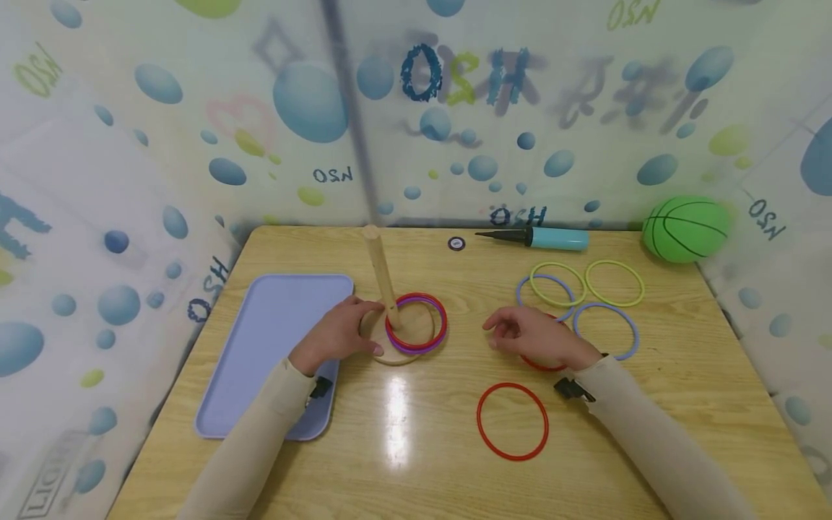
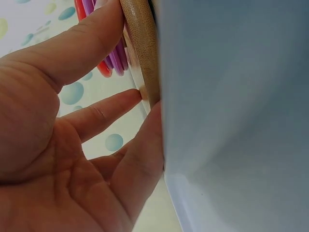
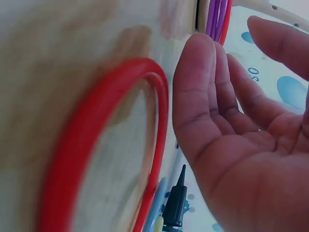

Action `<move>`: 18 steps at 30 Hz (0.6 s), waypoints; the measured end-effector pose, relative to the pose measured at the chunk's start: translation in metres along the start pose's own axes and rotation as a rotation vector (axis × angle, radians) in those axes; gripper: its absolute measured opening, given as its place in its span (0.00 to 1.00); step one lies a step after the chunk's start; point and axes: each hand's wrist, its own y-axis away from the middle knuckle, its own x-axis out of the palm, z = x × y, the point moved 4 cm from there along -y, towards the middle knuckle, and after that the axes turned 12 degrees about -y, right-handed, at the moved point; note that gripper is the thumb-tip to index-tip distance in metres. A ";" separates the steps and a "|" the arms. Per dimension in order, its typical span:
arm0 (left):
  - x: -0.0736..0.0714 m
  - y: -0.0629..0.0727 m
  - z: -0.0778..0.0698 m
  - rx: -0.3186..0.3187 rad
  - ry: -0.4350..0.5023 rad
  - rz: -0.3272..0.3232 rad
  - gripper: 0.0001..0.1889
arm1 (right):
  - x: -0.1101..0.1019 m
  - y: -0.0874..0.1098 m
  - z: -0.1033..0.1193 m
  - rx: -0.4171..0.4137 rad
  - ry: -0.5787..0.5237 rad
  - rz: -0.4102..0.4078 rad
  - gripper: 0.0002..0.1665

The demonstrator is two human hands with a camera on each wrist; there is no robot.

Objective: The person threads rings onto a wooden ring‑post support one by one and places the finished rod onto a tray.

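Observation:
A wooden peg (image 1: pixel 382 278) stands upright on a round wooden base (image 1: pixel 393 357). A red ring (image 1: pixel 445 321) lies over purple rings (image 1: pixel 416 352) around the peg, tilting past the base's right side. My left hand (image 1: pixel 338 332) holds the base's left edge, the thumb (image 2: pixel 91 41) and fingers spread along the rim. To the right, my right hand (image 1: pixel 539 338) hovers with loosely bent fingers and nothing between them. Beneath it lies a red ring (image 3: pixel 161 106), partly hidden in the head view. Another red ring (image 1: pixel 479 415) lies nearer the front.
A lavender tray (image 1: pixel 260 347) lies left, under the left forearm. Two blue rings (image 1: pixel 637 339) and two yellow rings (image 1: pixel 643 289) lie right. Along the back are a small round disc (image 1: pixel 456 244), a blue hand pump (image 1: pixel 559 239) and a green ball (image 1: pixel 685 230).

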 end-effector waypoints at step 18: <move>0.000 0.001 0.000 0.001 -0.007 0.002 0.45 | 0.015 0.033 -0.004 -0.098 0.075 0.104 0.11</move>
